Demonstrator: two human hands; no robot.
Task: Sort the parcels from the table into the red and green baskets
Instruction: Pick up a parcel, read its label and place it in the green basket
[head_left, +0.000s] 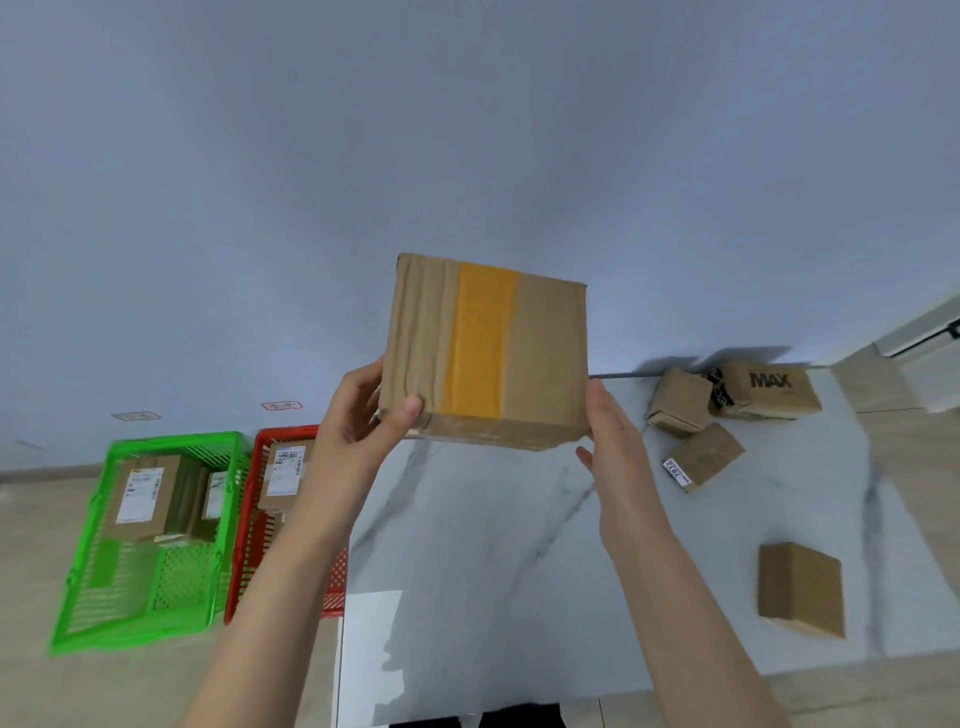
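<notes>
A brown cardboard parcel (488, 351) with a yellow tape strip is held up in the air above the white marbled table (483, 545). My left hand (363, 415) grips its lower left corner, thumb on the front face. My right hand (610, 431) lies against its right side with straight fingers. On the floor to the left stand the green basket (98, 608) and the red basket (249, 561), each with labelled parcels inside. My left forearm covers part of the red basket.
Several more parcels lie on the table at the right: one printed MAX (769, 389), two small ones (678, 400) (706, 457) beside it, and one (800, 587) nearer me. A white sheet (371, 654) hangs at the table's front left. A plain wall rises behind.
</notes>
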